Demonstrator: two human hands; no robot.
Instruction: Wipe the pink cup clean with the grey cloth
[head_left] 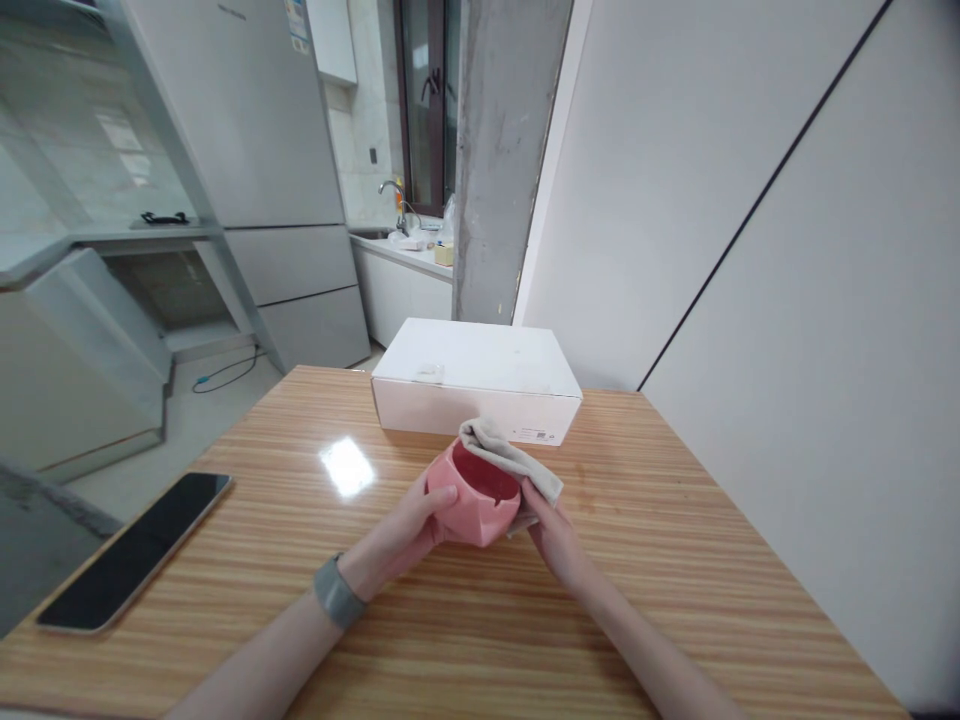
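Observation:
A pink faceted bowl [474,498] is tilted just above the wooden table [675,580], its dark red inside facing away from me. My left hand [411,528] grips its left side, thumb on the rim. My right hand [553,538] holds a beige cloth [506,455] that drapes over the bowl's right rim and down its right side. A grey band sits on my left wrist [339,592].
A white closed box [480,385] lies at the table's far edge, right behind the bowl. A black phone [139,548] lies face up near the left edge. A white wall runs along the right. Beyond the table stand a fridge and a kitchen counter with a sink.

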